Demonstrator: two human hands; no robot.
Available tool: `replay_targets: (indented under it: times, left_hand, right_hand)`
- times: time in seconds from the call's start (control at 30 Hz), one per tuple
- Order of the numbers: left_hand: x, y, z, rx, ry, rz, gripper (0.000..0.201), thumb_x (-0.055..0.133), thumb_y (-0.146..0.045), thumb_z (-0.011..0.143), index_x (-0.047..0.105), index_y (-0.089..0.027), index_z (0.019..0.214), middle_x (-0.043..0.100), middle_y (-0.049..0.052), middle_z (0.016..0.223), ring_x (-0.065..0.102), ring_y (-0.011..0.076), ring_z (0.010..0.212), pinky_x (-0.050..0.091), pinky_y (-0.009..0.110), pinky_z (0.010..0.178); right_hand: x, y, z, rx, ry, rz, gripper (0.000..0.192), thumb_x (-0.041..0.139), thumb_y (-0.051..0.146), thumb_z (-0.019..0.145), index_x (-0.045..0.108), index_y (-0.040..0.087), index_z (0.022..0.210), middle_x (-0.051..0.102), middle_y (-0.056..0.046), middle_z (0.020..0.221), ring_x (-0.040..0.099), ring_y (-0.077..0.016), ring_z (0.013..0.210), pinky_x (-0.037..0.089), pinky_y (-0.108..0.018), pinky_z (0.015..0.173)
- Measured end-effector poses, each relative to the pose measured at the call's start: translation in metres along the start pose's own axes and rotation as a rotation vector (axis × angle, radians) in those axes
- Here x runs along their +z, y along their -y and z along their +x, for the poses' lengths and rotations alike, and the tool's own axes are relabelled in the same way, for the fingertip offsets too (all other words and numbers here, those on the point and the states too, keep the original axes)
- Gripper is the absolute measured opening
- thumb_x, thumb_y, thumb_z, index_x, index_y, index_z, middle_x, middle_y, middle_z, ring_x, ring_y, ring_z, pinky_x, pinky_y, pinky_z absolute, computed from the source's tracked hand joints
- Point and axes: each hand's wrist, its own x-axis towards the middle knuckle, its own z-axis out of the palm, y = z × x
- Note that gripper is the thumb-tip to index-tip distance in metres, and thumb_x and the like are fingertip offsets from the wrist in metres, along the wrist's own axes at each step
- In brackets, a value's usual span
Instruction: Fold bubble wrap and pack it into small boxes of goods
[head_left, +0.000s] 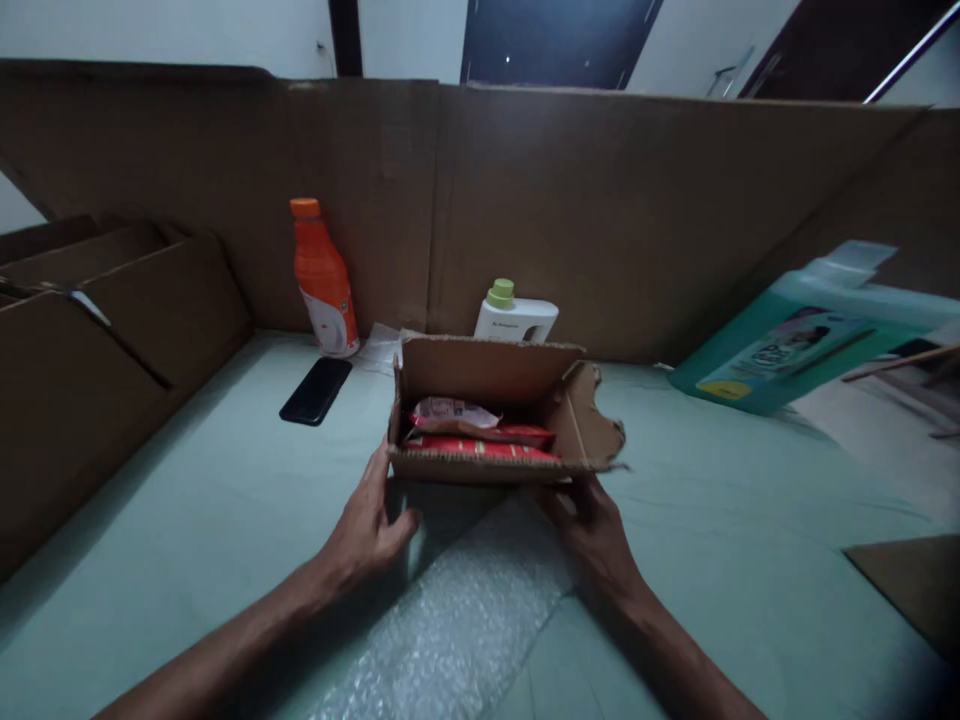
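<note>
The box [495,415] sits open at the middle of the pale green surface [187,540], with red packets [480,432] lying inside it. The left hand [367,525] rests against the box's near left corner, fingers curled loosely and close together, fingertips at the cardboard edge. The right hand [592,525] reaches under the near right corner below a torn flap [596,425]; its fingers are partly hidden, so their spread cannot be told. A sheet of bubble wrap [457,620] lies between the forearms, just before the box. Behind the box stand an orange bottle [322,280] and a white bottle [516,315]. A black phone [316,390] lies near the orange bottle. A teal container [802,340] lies tilted at the right. Cardboard walls [600,210] enclose the surface.
</note>
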Motion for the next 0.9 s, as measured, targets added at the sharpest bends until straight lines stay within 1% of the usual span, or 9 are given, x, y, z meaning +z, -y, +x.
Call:
replay_targets:
  times: [0.13,0.3,0.4,0.5,0.57,0.63,0.73,0.83,0.9]
  left_hand:
    - [-0.006,0.005,-0.031,-0.057,0.004,0.089,0.070,0.057,-0.031,0.085,0.034,-0.024,0.151,0.055,0.016,0.138,0.051,0.0358,0.129,0.040,0.059,0.110]
    - [-0.013,-0.006,0.003,-0.109,0.028,-0.061,0.084,0.061,-0.031,0.082,0.023,-0.022,0.156,0.048,0.017,0.146,0.053,0.0330,0.128,0.049,0.052,0.104]
    - [-0.018,-0.010,0.008,-0.093,-0.030,-0.026,0.092,0.061,-0.031,0.083,0.010,-0.023,0.160,0.036,0.019,0.157,0.047,0.0352,0.136,0.045,0.055,0.107]
    - [-0.026,-0.012,-0.028,0.019,-0.055,0.233,0.083,0.059,-0.028,0.089,0.015,-0.026,0.159,0.032,0.017,0.161,0.038,0.0354,0.144,0.037,0.059,0.114]
    - [-0.029,-0.014,-0.063,0.137,0.055,0.381,0.072,0.058,-0.025,0.091,0.026,-0.030,0.156,0.037,0.014,0.159,0.037,0.0340,0.145,0.036,0.059,0.115]
    - [-0.028,-0.016,-0.094,0.205,0.190,0.473,0.061,0.058,-0.024,0.092,0.039,-0.030,0.149,0.040,0.012,0.157,0.035,0.0346,0.146,0.038,0.059,0.114]
    - [-0.020,-0.017,-0.121,0.208,0.348,0.549,0.046,0.062,-0.027,0.090,0.056,-0.025,0.135,0.044,0.013,0.155,0.033,0.0372,0.146,0.041,0.059,0.112]
    - [-0.014,-0.017,-0.136,0.200,0.410,0.592,0.040,0.063,-0.025,0.089,0.061,-0.023,0.129,0.047,0.014,0.153,0.037,0.0370,0.144,0.041,0.059,0.112]
    - [-0.013,-0.017,-0.145,0.201,0.401,0.601,0.042,0.062,-0.020,0.088,0.061,-0.023,0.129,0.048,0.014,0.153,0.037,0.0364,0.144,0.040,0.060,0.113]
  right_hand:
    - [-0.004,-0.002,-0.024,-0.086,-0.013,-0.069,0.024,0.063,0.047,0.083,0.068,0.024,0.087,0.074,-0.009,0.086,0.070,-0.0285,0.077,0.059,-0.040,0.065]
    - [-0.005,0.012,0.008,0.021,0.105,-0.005,0.035,0.065,0.044,0.080,0.064,0.021,0.107,0.074,-0.009,0.096,0.071,-0.0250,0.075,0.060,-0.038,0.066]
    - [-0.017,0.013,0.017,0.000,0.081,-0.021,0.047,0.064,0.043,0.080,0.061,0.019,0.121,0.071,-0.013,0.118,0.070,-0.0295,0.100,0.060,-0.044,0.082]
    - [-0.036,0.014,-0.008,-0.085,0.000,-0.156,0.044,0.061,0.041,0.087,0.063,0.020,0.125,0.066,-0.014,0.131,0.062,-0.0319,0.120,0.055,-0.050,0.094]
    - [-0.044,0.018,-0.034,-0.183,0.007,-0.264,0.031,0.059,0.037,0.091,0.068,0.024,0.119,0.068,-0.011,0.129,0.063,-0.0306,0.120,0.052,-0.052,0.099]
    - [-0.041,0.022,-0.057,-0.294,0.069,-0.343,0.025,0.057,0.033,0.094,0.071,0.025,0.113,0.070,-0.010,0.126,0.063,-0.0299,0.119,0.049,-0.053,0.101]
    - [-0.025,0.021,-0.074,-0.392,0.235,-0.416,0.026,0.055,0.033,0.095,0.072,0.026,0.114,0.068,-0.009,0.131,0.061,-0.0314,0.122,0.047,-0.054,0.100]
    - [-0.014,0.009,-0.075,-0.402,0.417,-0.429,0.028,0.058,0.036,0.092,0.073,0.028,0.115,0.069,-0.008,0.131,0.058,-0.0341,0.127,0.045,-0.058,0.101]
    - [-0.018,0.001,-0.072,-0.373,0.450,-0.408,0.027,0.059,0.038,0.092,0.074,0.029,0.112,0.070,-0.007,0.129,0.058,-0.0349,0.128,0.044,-0.061,0.102]
